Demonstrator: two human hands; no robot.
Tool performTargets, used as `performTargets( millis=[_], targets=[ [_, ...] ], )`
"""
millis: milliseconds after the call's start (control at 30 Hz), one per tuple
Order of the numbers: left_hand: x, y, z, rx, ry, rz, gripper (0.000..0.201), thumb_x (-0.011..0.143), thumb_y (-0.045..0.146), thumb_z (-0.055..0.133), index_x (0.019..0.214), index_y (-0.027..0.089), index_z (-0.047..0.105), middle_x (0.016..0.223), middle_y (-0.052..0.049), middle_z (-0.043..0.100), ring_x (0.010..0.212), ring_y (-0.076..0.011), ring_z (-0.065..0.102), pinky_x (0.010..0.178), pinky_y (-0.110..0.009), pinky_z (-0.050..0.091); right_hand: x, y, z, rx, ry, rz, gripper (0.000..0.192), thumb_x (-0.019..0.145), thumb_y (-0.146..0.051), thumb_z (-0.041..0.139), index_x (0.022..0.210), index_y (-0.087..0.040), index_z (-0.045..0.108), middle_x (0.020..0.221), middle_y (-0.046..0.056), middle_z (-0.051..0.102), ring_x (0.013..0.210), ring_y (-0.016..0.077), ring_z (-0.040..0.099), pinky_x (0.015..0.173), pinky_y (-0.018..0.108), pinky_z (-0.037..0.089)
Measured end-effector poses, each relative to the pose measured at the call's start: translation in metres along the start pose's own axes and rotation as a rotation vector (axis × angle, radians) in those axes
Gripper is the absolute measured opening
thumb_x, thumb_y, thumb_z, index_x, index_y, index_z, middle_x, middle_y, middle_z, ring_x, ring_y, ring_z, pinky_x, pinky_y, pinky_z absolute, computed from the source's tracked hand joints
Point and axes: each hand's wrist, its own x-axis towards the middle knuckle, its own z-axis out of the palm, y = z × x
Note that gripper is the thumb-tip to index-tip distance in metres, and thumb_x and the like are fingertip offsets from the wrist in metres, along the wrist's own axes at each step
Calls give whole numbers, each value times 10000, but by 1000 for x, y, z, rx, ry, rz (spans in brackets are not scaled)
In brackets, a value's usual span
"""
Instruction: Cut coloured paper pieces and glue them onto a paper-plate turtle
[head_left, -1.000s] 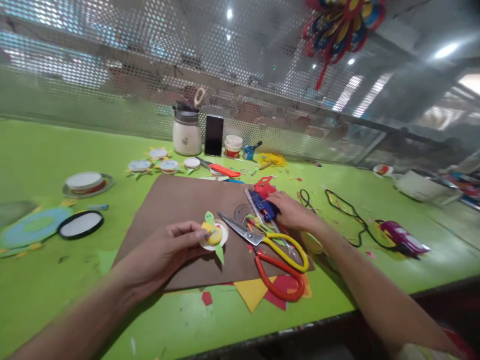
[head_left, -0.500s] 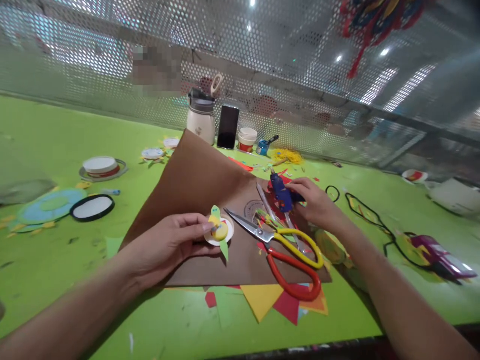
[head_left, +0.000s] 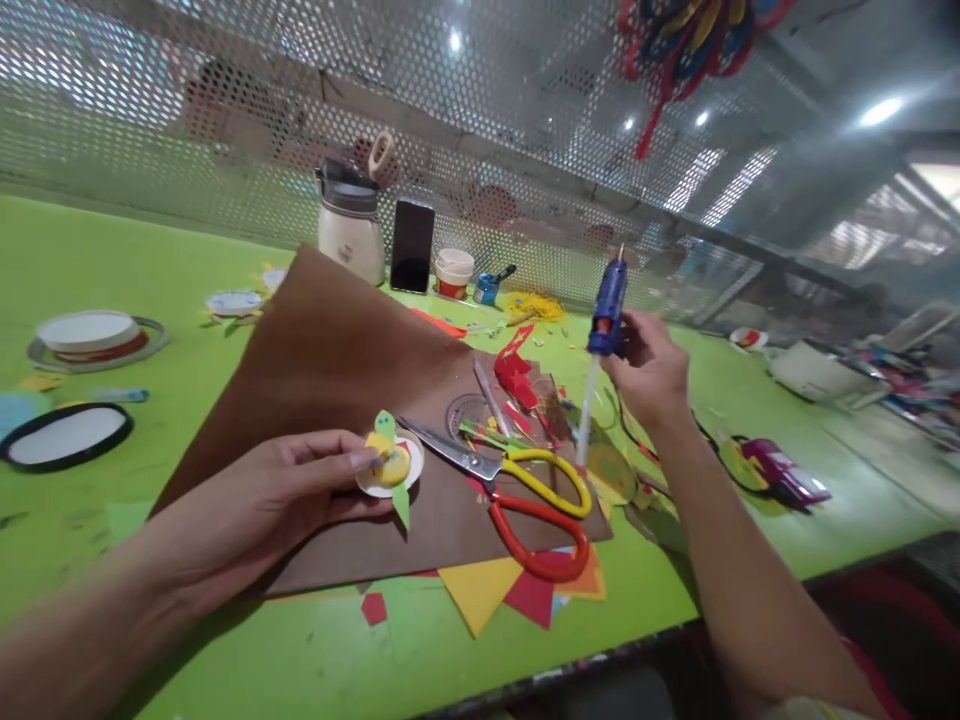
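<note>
In my left hand (head_left: 322, 470) I pinch a small paper turtle (head_left: 391, 462) with a green head, a yellow middle and a white disc. My right hand (head_left: 651, 368) grips a blue glue gun (head_left: 609, 305), nozzle up, its clear glue stick (head_left: 589, 410) sticking out below. The glue gun is raised above the table, apart from the turtle. Scissors (head_left: 487, 470) with one yellow and one red handle lie between my hands on a brown sheet (head_left: 337, 350), whose far left corner curls up.
Red paper scraps (head_left: 516, 372) and a silver pen-like tool (head_left: 491, 398) lie on the sheet. Behind stand a bottle (head_left: 351, 225), a phone (head_left: 412, 247), white cups (head_left: 454, 272) and a blue jar (head_left: 487, 290). A purple device (head_left: 784, 468) with a cord lies right.
My right hand has lifted the glue gun off the sheet, up and to the right. My left hand still holds the turtle. The whole view has swung to the right.
</note>
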Motion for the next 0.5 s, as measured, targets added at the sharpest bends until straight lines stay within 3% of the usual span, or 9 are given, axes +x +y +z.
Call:
performTargets(
  millis=[67, 167, 267, 367, 500],
  targets=[
    [0, 0, 0, -9, -14, 8, 128, 769, 256, 680, 692, 157, 705, 839, -27, 693, 942, -251, 622, 868, -372, 517, -5, -4, 0, 182, -77, 149, 303, 755, -269, 676, 1042, -199, 612, 921, 62, 640, 765, 210, 653, 710, 400, 561],
    [2, -2, -1, -25, -22, 13, 100, 772, 230, 680, 730, 143, 707, 912, -68, 700, 937, -243, 629, 883, -376, 521, -19, -25, -1, 538, -303, 422, 203, 784, -349, 666, 938, -219, 640, 800, 36, 671, 710, 203, 666, 647, 357, 562],
    [3, -5, -3, -28, -28, 14, 105, 779, 234, 676, 766, 135, 707, 942, -97, 700, 902, -227, 643, 891, -373, 521, -34, -51, -5, 695, -523, 514, 173, 828, -327, 632, 962, -223, 662, 798, 35, 687, 717, 192, 664, 658, 331, 551],
    [3, -7, -4, -26, -25, 7, 113, 777, 247, 679, 755, 138, 702, 936, -101, 700, 889, -230, 649, 896, -380, 519, -45, -73, -11, 619, -779, 483, 240, 863, -363, 593, 1002, -184, 674, 883, 71, 692, 795, 200, 645, 737, 333, 527],
    [3, -8, -2, -16, 9, -20, 130, 775, 264, 680, 732, 144, 703, 948, -95, 697, 893, -230, 643, 883, -368, 529, -55, -91, -14, 358, -938, 405, 291, 898, -437, 523, 886, -203, 696, 823, 65, 702, 732, 184, 633, 620, 259, 505]
  ],
)
